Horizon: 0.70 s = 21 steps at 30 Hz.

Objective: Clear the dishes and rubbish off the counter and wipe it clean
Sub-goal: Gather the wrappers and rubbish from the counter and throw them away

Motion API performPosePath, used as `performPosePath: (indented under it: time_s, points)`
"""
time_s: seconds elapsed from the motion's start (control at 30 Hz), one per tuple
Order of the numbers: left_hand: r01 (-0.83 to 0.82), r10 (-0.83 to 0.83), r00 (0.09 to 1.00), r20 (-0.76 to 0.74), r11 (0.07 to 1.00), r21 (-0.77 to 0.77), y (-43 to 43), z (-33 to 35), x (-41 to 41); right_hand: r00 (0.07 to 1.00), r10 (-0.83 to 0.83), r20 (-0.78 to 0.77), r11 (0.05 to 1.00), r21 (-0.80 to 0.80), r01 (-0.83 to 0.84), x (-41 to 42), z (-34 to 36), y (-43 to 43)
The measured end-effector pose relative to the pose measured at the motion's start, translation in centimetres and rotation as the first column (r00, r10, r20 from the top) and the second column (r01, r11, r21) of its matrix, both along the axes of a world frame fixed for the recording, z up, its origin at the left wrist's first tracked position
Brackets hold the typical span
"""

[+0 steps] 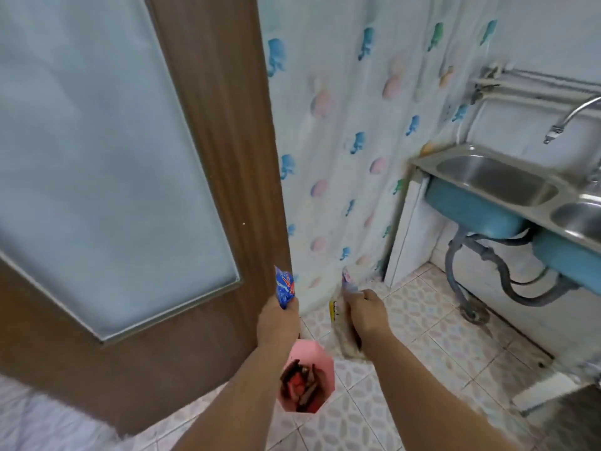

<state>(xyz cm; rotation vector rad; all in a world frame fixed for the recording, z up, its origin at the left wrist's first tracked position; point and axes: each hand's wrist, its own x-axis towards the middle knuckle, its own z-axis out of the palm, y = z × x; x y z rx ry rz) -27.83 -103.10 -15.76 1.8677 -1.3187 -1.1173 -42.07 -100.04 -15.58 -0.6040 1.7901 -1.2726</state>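
2 outstretched hands [278, 323] [366, 312], fingers [357, 297] round wrappers [285, 289]

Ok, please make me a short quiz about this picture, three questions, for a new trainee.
1. True or false: the left hand grips a blue wrapper.
2. What does the right hand hold?
3. The pink bag of rubbish hangs below: A) the left hand, B) the right hand, C) neither hand.

Key: 1 true; 2 a clear plastic packet; 3 A.
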Motion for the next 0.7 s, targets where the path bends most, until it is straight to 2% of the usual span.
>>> performPosePath:
  time_s: [0.3,0.47,0.7]
  points:
    - [-0.165,0.183,0.978,-0.097,0.971,0.173,-2.3,-3.8,2.9,0.959,0.282,0.027,0.94,0.192,-0.282,3.0,-4.1,-4.4]
    - [-0.162,0.21,0.968,-0.136,0.941,0.297,-2.9,-7.5,1.4,0.949,0.311,0.042,0.913,0.266,-0.311,2.6,-7.2,-6.0]
    - [-0.112,0.14,0.99,-0.031,0.889,0.443,-5.7,-14.3,1.7,0.942,0.337,0.011,0.851,0.424,-0.309,3.4,-14.4,-8.5]
